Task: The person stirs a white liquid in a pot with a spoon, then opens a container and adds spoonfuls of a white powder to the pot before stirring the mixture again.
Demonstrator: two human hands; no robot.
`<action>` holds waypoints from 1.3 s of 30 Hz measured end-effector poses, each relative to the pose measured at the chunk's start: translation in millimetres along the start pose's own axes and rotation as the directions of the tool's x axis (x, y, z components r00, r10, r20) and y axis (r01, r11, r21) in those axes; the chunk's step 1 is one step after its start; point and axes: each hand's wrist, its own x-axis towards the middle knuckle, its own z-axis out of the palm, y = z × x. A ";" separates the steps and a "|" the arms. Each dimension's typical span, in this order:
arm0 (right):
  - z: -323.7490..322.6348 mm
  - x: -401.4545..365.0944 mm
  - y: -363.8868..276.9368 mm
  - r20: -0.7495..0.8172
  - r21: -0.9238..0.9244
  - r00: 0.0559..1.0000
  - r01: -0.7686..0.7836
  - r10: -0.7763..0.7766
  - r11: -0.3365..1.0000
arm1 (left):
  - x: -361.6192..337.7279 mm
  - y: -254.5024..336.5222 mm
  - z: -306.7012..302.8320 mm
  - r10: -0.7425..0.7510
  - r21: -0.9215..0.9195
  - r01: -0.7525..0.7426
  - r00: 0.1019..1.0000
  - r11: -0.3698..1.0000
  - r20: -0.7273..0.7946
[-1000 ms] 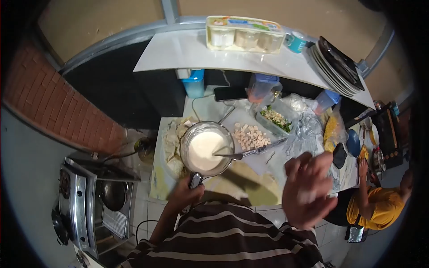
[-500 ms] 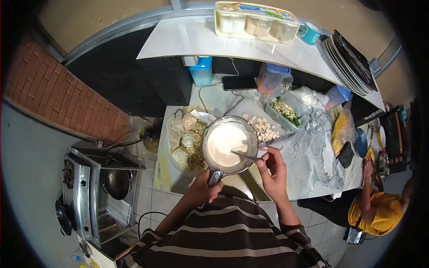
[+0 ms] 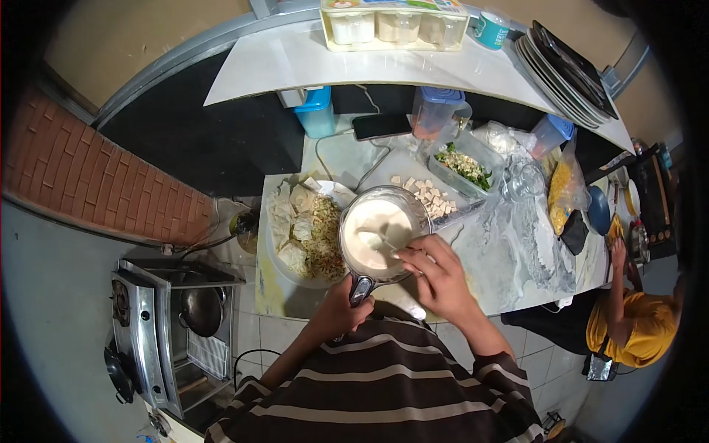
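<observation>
Fingertips [image 3: 406, 255] of right hand [image 3: 441, 286] bunched together, pinched on spoon [image 3: 388, 249] over near-right part of saucepan [image 3: 385, 193]. Most of spoon handle hidden by fingers; far end down in creamy pale batter [image 3: 369, 214]. Left hand [image 3: 340, 311] wrapped around saucepan handle [image 3: 362, 289], fingers closed, handle pointing back toward striped shirt [image 3: 369, 384].

Saucepan at near side of marble-patterned counter [image 3: 502, 258], just in front of torso, batter surface facing camera. Can't tell whether base touches counter or hangs above.

Just left of saucepan: wide white basin [image 3: 340, 190], loaded with chopped mix [image 3: 325, 232] and pale crumpled sheets. Just beyond saucepan: pale diced cubes [image 3: 427, 198] on cutting board [image 3: 384, 168]. Past those, to the right: clear container [image 3: 439, 176] with chopped greens [image 3: 465, 166] inside. Farther right: plastic bag [image 3: 565, 188] of yellow bits, then blue pan [image 3: 599, 208].

Back of counter: dark phone [image 3: 380, 127], lying flat between blue-lidded containers. Above, on white shelf [image 3: 266, 70]: three-jar canister set [image 3: 395, 31], teal can [image 3: 490, 31], stack of plates [image 3: 550, 77].

Well off to left: gas stove [image 3: 136, 340], wok [image 3: 201, 310] beside it. Far right: co-worker in yellow shirt [image 3: 634, 325], one hand reaching to counter.
</observation>
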 end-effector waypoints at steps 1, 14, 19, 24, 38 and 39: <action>-6.2 -1.0 -0.1 0.018 -0.047 0.998 0.066 -0.065 0.997 | -0.6 -0.9 0.5 -0.003 0.003 0.003 1.000 1.000 0.006; -6.5 -33.0 -13.8 -0.193 0.042 0.927 -0.321 0.323 0.946 | -0.2 -9.9 13.7 0.097 0.062 -0.095 0.995 0.993 -0.024; -16.4 -25.5 -27.1 -0.172 0.194 0.898 -0.372 0.405 0.908 | -2.9 2.1 17.4 0.089 0.049 -0.090 0.996 0.995 0.017; -37.4 -23.7 -28.9 -0.298 -0.014 0.933 -0.217 0.203 0.976 | -4.9 8.9 24.1 0.124 -0.030 -0.121 0.987 0.992 0.105; -77.7 -34.3 6.0 -0.295 0.067 0.925 -0.231 0.241 0.971 | 9.4 36.8 78.5 0.085 0.102 -0.095 0.992 0.990 0.097; -84.9 -30.1 10.8 -0.317 -0.030 0.934 -0.184 0.165 0.982 | 7.5 43.4 84.7 -0.012 0.095 0.005 0.997 0.995 0.074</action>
